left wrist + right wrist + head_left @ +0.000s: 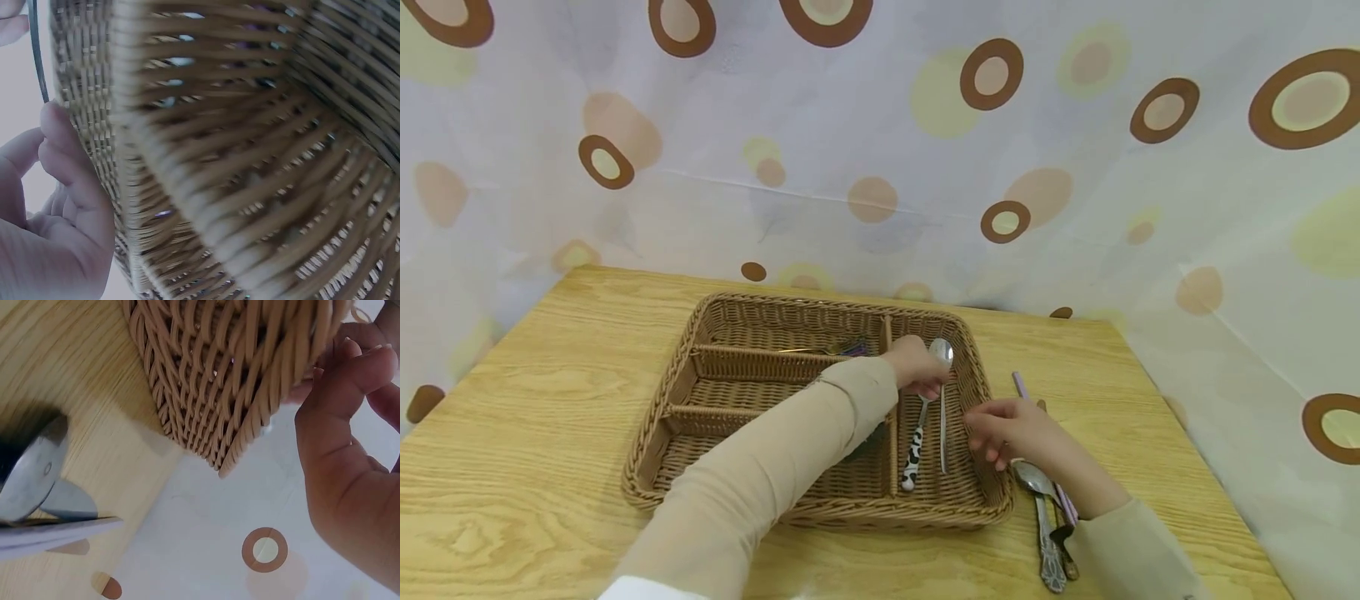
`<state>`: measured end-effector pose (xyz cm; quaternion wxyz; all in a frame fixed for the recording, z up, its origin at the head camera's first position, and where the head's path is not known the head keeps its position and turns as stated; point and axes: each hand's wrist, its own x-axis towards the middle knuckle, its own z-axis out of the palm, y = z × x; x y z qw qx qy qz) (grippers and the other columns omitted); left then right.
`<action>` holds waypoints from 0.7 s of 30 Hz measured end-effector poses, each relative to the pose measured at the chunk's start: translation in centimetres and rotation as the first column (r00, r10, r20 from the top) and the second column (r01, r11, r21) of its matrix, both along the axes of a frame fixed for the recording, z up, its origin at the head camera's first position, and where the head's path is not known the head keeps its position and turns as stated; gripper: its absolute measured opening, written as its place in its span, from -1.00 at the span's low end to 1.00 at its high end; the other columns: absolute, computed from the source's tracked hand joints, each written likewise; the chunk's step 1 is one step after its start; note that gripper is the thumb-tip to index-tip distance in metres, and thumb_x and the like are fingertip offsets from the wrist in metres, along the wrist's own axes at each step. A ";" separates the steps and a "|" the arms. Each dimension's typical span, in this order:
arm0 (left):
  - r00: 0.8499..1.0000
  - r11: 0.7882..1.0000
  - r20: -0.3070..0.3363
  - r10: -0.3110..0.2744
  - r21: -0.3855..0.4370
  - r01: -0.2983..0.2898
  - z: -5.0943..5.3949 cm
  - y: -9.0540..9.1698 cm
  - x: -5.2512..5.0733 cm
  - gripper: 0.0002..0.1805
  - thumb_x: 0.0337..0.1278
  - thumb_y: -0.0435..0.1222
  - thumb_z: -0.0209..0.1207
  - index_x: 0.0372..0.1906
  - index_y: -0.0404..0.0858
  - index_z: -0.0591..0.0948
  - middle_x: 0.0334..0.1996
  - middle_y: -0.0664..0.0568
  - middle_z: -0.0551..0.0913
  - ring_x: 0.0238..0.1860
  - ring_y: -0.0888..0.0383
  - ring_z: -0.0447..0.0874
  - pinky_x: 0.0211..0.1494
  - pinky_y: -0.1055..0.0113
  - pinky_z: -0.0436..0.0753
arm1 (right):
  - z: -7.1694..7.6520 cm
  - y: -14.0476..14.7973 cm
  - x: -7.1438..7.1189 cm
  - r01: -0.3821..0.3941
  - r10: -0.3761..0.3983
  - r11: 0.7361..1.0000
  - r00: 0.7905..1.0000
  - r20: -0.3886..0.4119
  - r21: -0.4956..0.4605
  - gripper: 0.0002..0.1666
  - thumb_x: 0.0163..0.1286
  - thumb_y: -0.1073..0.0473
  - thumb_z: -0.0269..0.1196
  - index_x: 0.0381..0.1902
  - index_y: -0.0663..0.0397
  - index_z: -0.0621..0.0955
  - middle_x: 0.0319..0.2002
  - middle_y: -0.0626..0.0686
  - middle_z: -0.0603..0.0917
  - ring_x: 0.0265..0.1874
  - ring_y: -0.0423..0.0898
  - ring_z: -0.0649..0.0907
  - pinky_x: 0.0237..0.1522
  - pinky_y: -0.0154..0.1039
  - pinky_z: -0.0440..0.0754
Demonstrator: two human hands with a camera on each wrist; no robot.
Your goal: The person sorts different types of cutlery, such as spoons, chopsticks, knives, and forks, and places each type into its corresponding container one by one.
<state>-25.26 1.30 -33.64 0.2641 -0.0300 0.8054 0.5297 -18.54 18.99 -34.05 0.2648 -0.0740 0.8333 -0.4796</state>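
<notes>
My left hand (917, 364) reaches over the right compartment of a wicker cutlery basket (895, 511). Its thumb and fingers pinch the neck of a silver spoon (943, 433); the left wrist view shows the thin handle (39, 56) running from the fingertips. Beside that spoon lies a utensil with a black-and-white spotted handle (912, 460), its head hidden by the hand. Close to the basket's right rim, my right hand (1018, 427) hovers with loosely bent fingers and holds nothing visible.
Right of the basket lies a pile: an ornate-handled spoon (1047, 533), a purple stick (1019, 385) and other metal cutlery. Gold and purple cutlery (850, 348) is in the back left compartment. A patterned curtain (872, 125) hangs behind the wooden table (535, 392).
</notes>
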 end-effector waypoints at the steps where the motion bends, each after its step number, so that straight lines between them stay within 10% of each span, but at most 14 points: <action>1: 1.000 0.999 -0.006 -0.009 -0.030 0.009 -0.2 0.1 -0.1 -0.75 0.09 -0.41 0.19 -0.16 -0.50 0.54 -0.79 0.02 0.53 -0.83 0.29 0.48 -0.30 0.31 0.69 | 0.1 0.2 0.1 0.005 -0.005 1.000 1.000 0.000 0.000 -0.44 0.42 0.06 0.06 0.13 0.48 0.42 -0.47 -0.03 0.61 -0.59 -0.25 0.53 -0.52 -0.32 0.58; 5: 0.989 0.965 -0.075 -0.129 -0.238 0.108 -1.0 0.7 -0.5 -0.83 0.11 -0.38 0.16 -0.28 -0.45 0.61 -0.84 0.06 0.49 -0.84 0.29 0.43 -0.41 0.36 0.67 | 0.3 1.2 0.3 0.012 -0.012 1.000 1.000 0.008 0.010 -0.41 0.43 0.06 0.05 0.18 0.49 0.38 -0.45 -0.04 0.60 -0.59 -0.26 0.52 -0.53 -0.33 0.57; 11: 0.942 0.825 -0.097 -0.322 -0.517 0.229 -1.6 1.8 -0.5 -0.66 0.26 -0.31 0.01 -0.62 -0.26 0.61 -0.82 0.07 0.43 -0.84 0.25 0.17 -0.69 0.43 0.27 | 0.8 2.7 0.6 0.038 -0.038 0.999 0.999 0.019 0.023 -0.40 0.45 0.04 0.03 0.18 0.49 0.37 -0.44 -0.03 0.60 -0.61 -0.26 0.52 -0.50 -0.30 0.58; 18: 0.936 0.739 -0.054 -0.349 -0.630 0.239 -1.7 2.7 -0.2 -0.65 0.36 -0.28 -0.08 0.09 -0.30 0.57 -0.01 -0.11 0.59 -0.75 0.24 0.04 -0.68 0.41 0.14 | 1.2 4.2 0.7 0.080 -0.081 0.997 0.996 0.033 0.015 -0.44 0.45 0.04 0.04 0.14 0.47 0.40 -0.45 -0.04 0.56 -0.61 -0.27 0.50 -0.51 -0.31 0.55; 21: 0.934 0.708 -0.036 -0.354 -0.663 0.243 -1.9 2.8 -0.2 -0.62 0.36 -0.25 -0.07 0.16 -0.29 0.53 0.03 -0.11 0.60 -0.74 0.23 0.09 -0.69 0.42 0.16 | 1.1 4.7 0.9 0.079 -0.080 0.997 0.996 0.033 0.008 -0.45 0.45 0.04 0.03 0.11 0.47 0.41 -0.45 -0.04 0.56 -0.61 -0.27 0.50 -0.52 -0.31 0.55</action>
